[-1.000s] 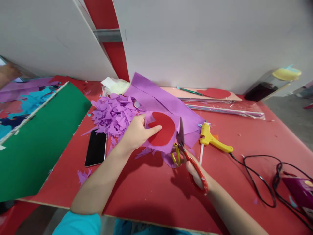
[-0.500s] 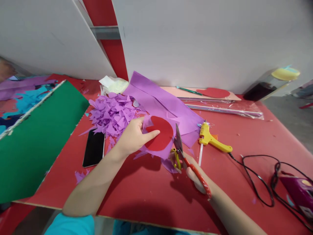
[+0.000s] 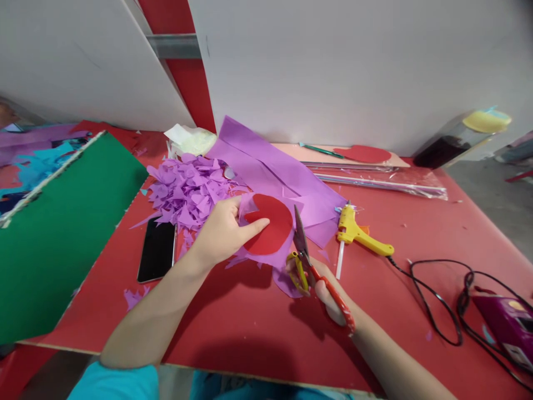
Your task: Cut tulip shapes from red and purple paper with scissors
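My left hand (image 3: pixel 227 230) pinches a red paper circle (image 3: pixel 273 225) laid over a piece of purple paper (image 3: pixel 266 258), the thumb lying on top of the red. My right hand (image 3: pixel 327 291) grips scissors (image 3: pixel 306 255) with one red and one yellow handle. Their blades point up and away along the right edge of the held paper. A purple offcut (image 3: pixel 283 283) hangs or lies just below the paper, beside the scissors. Behind my left hand is a heap of purple paper pieces (image 3: pixel 189 189), and large purple sheets (image 3: pixel 278 172) lie farther back.
A phone (image 3: pixel 157 250) lies left of my forearm, beside a green board (image 3: pixel 70 239). On the right are a yellow glue gun (image 3: pixel 358 232), its black cable (image 3: pixel 441 333) and a purple box (image 3: pixel 506 322). A cup of dark drink (image 3: pixel 453 141) stands at the back right.
The whole view has shifted slightly. The scissors sit a little lower against the paper's right edge, with the yellow handle showing wider. Both hands keep their holds.
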Demonstrator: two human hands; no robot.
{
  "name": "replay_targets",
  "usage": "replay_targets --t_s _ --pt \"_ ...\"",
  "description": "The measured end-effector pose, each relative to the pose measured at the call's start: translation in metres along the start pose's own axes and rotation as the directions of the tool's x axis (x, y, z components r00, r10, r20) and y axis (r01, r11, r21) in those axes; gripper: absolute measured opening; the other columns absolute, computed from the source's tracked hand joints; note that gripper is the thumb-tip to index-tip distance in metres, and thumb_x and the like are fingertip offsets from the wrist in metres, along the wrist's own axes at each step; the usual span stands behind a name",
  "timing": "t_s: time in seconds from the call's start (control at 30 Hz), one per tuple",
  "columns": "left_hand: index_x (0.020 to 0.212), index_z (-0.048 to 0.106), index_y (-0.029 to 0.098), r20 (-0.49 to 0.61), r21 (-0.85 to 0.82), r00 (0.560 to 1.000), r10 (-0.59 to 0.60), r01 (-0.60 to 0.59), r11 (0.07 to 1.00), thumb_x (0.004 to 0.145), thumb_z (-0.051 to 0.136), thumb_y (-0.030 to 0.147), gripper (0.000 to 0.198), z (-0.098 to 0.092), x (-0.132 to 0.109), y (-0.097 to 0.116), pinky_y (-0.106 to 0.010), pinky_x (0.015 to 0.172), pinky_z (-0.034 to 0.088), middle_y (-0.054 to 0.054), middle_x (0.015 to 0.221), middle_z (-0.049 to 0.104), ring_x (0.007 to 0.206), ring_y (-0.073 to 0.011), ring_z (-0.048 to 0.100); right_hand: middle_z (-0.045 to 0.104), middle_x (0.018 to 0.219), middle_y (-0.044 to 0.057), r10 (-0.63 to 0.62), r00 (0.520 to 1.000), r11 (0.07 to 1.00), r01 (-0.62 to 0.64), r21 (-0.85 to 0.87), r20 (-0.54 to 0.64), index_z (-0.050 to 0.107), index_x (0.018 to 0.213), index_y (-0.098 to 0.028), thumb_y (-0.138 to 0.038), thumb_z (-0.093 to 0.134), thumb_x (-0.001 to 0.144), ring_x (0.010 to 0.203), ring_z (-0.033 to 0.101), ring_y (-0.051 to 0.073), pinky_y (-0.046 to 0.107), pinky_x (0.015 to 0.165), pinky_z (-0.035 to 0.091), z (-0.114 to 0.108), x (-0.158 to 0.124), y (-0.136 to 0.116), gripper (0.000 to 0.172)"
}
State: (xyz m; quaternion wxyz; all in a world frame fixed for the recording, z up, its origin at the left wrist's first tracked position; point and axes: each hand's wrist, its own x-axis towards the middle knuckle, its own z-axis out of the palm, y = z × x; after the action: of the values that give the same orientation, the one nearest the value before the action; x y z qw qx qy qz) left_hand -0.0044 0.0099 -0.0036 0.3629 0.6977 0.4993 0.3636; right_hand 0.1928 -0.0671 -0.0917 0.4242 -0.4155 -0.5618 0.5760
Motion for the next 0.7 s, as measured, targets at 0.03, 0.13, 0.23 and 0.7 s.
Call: replay_targets --t_s 0.03,0.13,0.23,0.7 --pt "0.086 0.065 0.014 -0.004 0.006 1.000 0.001 -0.001 1.000 0.073 0.065 0.023 0.015 0.0000 0.0000 0.0000 -0.026 0.068 0.053 -0.002 0.083 0.072 0.074 -0.0164 0.066 0.046 0.069 0.002 0.009 1.000 1.000 -0.009 0.001 0.019 0.056 0.082 -0.019 -0.080 0.041 0.070 0.054 0.036 0.013 0.026 0.046 0.035 -0.0008 0.0008 -0.0010 0.064" --pt "0.087 0.065 0.013 -0.010 0.020 1.000 0.002 -0.002 1.000 0.073 0.065 0.023 0.016 -0.0002 0.0001 -0.0001 -0.026 0.068 0.053 -0.002 0.084 0.072 0.074 -0.0165 0.066 0.045 0.068 0.002 0.040 0.997 0.999 -0.040 0.000 0.060 0.054 0.078 -0.019 -0.081 0.043 0.067 0.053 0.034 0.012 0.025 0.045 0.032 -0.0030 0.0025 -0.0032 0.064" --pt "0.088 0.066 0.013 0.000 0.017 1.000 -0.009 0.009 1.000 0.073 0.065 0.023 0.018 0.0003 0.0002 -0.0006 -0.026 0.067 0.053 -0.003 0.083 0.072 0.073 -0.0169 0.066 0.043 0.065 0.001 0.056 0.997 0.998 -0.057 0.017 0.054 0.053 0.076 -0.020 -0.082 0.043 0.066 0.052 0.033 0.012 0.025 0.045 0.031 -0.0036 0.0021 -0.0028 0.064" --pt "0.088 0.065 0.012 -0.032 0.002 0.999 -0.033 0.033 0.999 0.072 0.066 0.026 0.021 0.0051 0.0003 -0.0045 -0.028 0.067 0.053 -0.004 0.084 0.072 0.075 -0.0185 0.066 0.044 0.060 0.000 0.027 0.999 0.999 -0.027 0.028 0.020 0.055 0.076 -0.019 -0.080 0.041 0.070 0.049 0.035 0.011 0.024 0.041 0.031 -0.0020 0.0006 0.0012 0.063"
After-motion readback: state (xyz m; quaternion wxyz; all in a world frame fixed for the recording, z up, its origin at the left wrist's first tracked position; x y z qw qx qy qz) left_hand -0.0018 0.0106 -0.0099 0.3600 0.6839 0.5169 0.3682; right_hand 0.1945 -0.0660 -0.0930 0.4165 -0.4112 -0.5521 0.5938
